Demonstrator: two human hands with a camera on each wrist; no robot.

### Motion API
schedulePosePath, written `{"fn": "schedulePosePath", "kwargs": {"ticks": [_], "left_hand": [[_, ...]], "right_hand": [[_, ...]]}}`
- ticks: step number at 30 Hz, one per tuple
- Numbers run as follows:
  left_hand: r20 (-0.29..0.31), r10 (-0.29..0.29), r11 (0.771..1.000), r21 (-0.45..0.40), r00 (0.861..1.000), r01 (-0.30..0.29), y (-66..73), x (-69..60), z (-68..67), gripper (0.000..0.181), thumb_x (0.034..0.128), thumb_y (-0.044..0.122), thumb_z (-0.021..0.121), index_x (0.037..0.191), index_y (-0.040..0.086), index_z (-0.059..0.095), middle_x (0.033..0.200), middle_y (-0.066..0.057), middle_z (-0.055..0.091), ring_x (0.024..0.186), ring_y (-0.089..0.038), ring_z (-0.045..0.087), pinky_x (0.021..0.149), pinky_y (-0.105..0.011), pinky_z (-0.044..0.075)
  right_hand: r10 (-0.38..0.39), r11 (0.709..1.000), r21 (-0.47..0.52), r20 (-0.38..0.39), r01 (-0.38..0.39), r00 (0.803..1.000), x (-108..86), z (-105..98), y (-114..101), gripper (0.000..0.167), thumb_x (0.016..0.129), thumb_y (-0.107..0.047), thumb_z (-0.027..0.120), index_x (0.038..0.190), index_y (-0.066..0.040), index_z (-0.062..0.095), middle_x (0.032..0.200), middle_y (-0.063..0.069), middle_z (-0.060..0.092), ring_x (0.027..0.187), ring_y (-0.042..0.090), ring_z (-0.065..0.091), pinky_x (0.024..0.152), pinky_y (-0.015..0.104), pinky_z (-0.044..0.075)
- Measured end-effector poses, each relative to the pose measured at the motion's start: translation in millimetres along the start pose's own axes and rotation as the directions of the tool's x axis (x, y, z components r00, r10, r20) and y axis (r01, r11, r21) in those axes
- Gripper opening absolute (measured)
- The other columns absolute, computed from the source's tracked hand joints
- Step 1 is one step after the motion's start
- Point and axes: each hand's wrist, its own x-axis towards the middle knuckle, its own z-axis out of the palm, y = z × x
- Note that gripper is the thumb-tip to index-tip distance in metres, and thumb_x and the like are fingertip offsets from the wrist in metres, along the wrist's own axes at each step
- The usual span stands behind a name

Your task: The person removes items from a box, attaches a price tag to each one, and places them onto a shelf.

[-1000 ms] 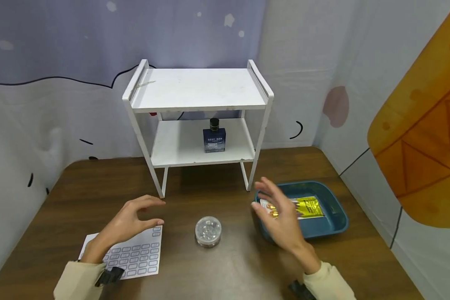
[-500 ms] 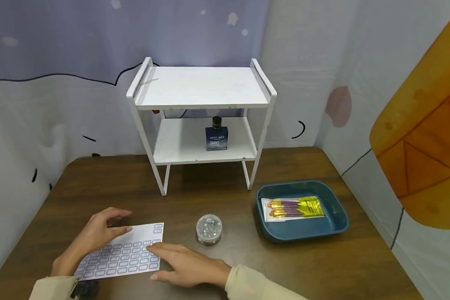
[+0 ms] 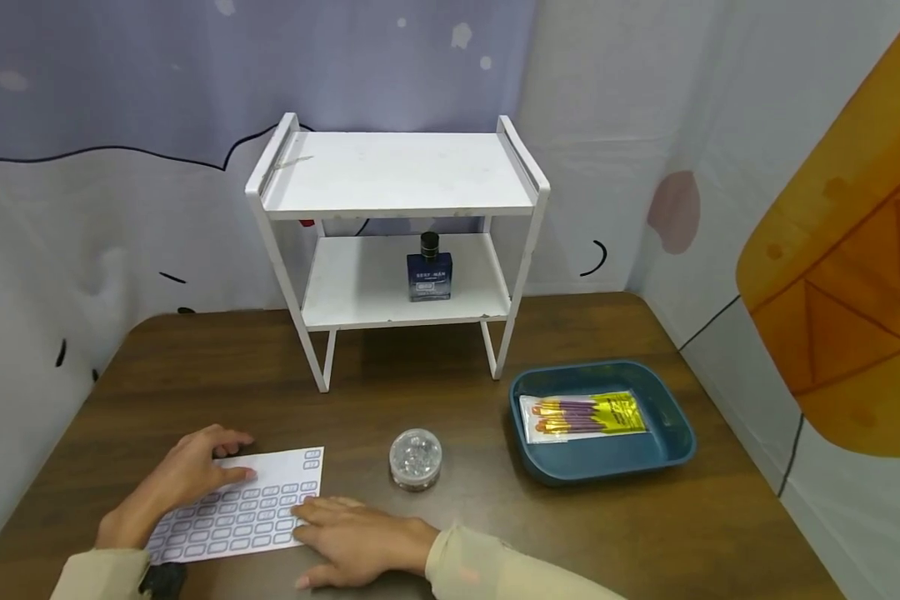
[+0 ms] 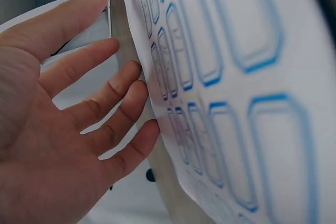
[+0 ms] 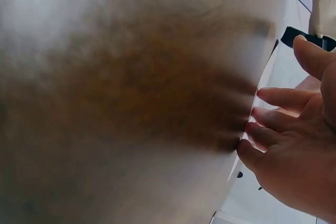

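A white sheet of blue-outlined labels (image 3: 270,500) lies flat on the table at the front left. At its far left edge is my left hand (image 3: 183,475), thumb and fingers apart with nothing held; in the left wrist view the fingertips (image 4: 137,90) come close to or touch the sheet's edge. My right hand (image 3: 363,537) lies palm down at the sheet's right edge, its fingers spread and fingertips on the edge. In the right wrist view those fingertips (image 5: 247,145) meet the surface.
A round clear container (image 3: 416,460) stands right of the sheet. Farther right, a blue tray (image 3: 607,467) holds a packet of brushes (image 3: 581,417). At the back, a white two-tier shelf (image 3: 397,175) bears a dark blue perfume bottle (image 3: 429,275) on its lower tier.
My right hand has swept left from over the tray to the sheet's right edge. My left hand has drawn back left and down, and the sheet has shifted slightly with the view.
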Motion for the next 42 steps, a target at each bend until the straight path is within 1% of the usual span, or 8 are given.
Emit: {"fn": "schedulePosePath", "kwargs": {"ticks": [6, 15, 21, 25, 29, 33, 38, 42], "left_hand": [[0.070, -0.010, 0.999, 0.035, 0.998, 0.008, 0.6, 5.6, -4.6, 0.053, 0.0723, 0.033, 0.089, 0.112, 0.002, 0.071, 0.099, -0.013, 0.062, 0.089, -0.030, 0.060, 0.075, -0.049, 0.051], [0.135, 0.065, 0.997, -0.048, 0.989, -0.059, 9.2, 14.8, -6.0, 0.042, 0.0762, 0.021, 0.086, 0.108, -0.002, 0.071, 0.079, 0.000, 0.057, 0.071, -0.011, 0.048, 0.062, -0.026, 0.039], [0.077, 0.211, 0.972, -0.125, 0.974, -0.201, 20.4, 17.0, -6.8, 0.026, 0.0780, -0.001, 0.077, 0.103, -0.003, 0.070, 0.073, 0.005, 0.058, 0.065, 0.000, 0.043, 0.059, -0.022, 0.039], [0.002, 0.180, 0.972, -0.154, 0.984, -0.178, 25.9, 13.7, -11.3, 0.026, 0.0806, -0.005, 0.073, 0.106, -0.003, 0.071, 0.077, 0.003, 0.061, 0.066, 0.000, 0.045, 0.059, -0.022, 0.041], [-0.116, 0.172, 0.951, -0.238, 0.978, -0.195, 32.5, 6.9, -20.7, 0.025, 0.0835, -0.006, 0.072, 0.108, -0.004, 0.071, 0.084, -0.005, 0.068, 0.069, 0.001, 0.052, 0.057, -0.022, 0.045], [-0.209, 0.187, 0.895, -0.366, 0.960, -0.254, 43.6, 3.7, -31.0, 0.027, 0.0859, -0.007, 0.070, 0.112, -0.006, 0.068, 0.088, -0.004, 0.072, 0.069, -0.001, 0.060, 0.056, -0.024, 0.050], [-0.277, 0.121, 0.816, -0.519, 0.953, -0.255, 58.9, -1.5, -36.3, 0.029, 0.0898, -0.004, 0.068, 0.118, -0.007, 0.065, 0.088, 0.012, 0.069, 0.074, -0.004, 0.064, 0.063, -0.022, 0.052], [-0.301, 0.037, 0.686, -0.686, 0.953, -0.244, 70.8, -5.3, -33.8, 0.028, 0.0906, -0.003, 0.068, 0.118, 0.001, 0.068, 0.092, 0.011, 0.070, 0.081, -0.004, 0.063, 0.070, -0.017, 0.050]], "right_hand": [[-0.001, 1.000, -0.030, 0.012, 0.002, 1.000, 0.1, 1, -1, 0.060, 0.100, -0.058, 0.046, 0.147, -0.021, 0.047, 0.163, -0.002, 0.032, 0.152, 0.013, 0.026, 0.121, 0.027, 0.027], [-0.014, 0.999, -0.033, 0.000, 0.014, 1.000, -0.8, 0, 1, 0.059, 0.099, -0.056, 0.049, 0.147, -0.021, 0.048, 0.162, -0.003, 0.034, 0.150, 0.012, 0.029, 0.119, 0.027, 0.029], [-0.023, 0.992, 0.126, -0.059, 0.030, 0.998, -0.8, -5, 8, 0.061, 0.102, -0.045, 0.052, 0.152, -0.014, 0.039, 0.158, 0.001, 0.040, 0.148, 0.010, 0.033, 0.119, 0.022, 0.028], [0.004, 0.972, 0.233, -0.205, 0.045, 0.979, -6.4, -12, 14, 0.058, 0.103, -0.036, 0.054, 0.152, -0.010, 0.039, 0.154, 0.004, 0.045, 0.145, 0.011, 0.038, 0.117, 0.019, 0.029], [0.107, 0.941, 0.337, -0.399, 0.038, 0.911, -13.6, -25, 21, 0.057, 0.101, -0.029, 0.058, 0.152, -0.012, 0.041, 0.150, 0.005, 0.049, 0.141, 0.014, 0.044, 0.116, 0.026, 0.034], [0.249, 0.886, 0.461, -0.555, 0.045, 0.794, -18.7, -41, 27, 0.058, 0.096, -0.024, 0.065, 0.150, -0.015, 0.045, 0.150, 0.006, 0.049, 0.140, 0.018, 0.045, 0.116, 0.033, 0.036], [0.414, 0.802, 0.594, -0.630, 0.064, 0.657, -20.5, -51, 37, 0.063, 0.090, -0.020, 0.073, 0.148, -0.017, 0.049, 0.153, 0.010, 0.044, 0.143, 0.026, 0.041, 0.115, 0.044, 0.037], [0.467, 0.749, 0.651, -0.651, 0.123, 0.599, -22.5, -54, 44, 0.065, 0.089, -0.016, 0.074, 0.148, -0.018, 0.049, 0.148, 0.008, 0.051, 0.133, 0.024, 0.051, 0.111, 0.040, 0.042]]}}
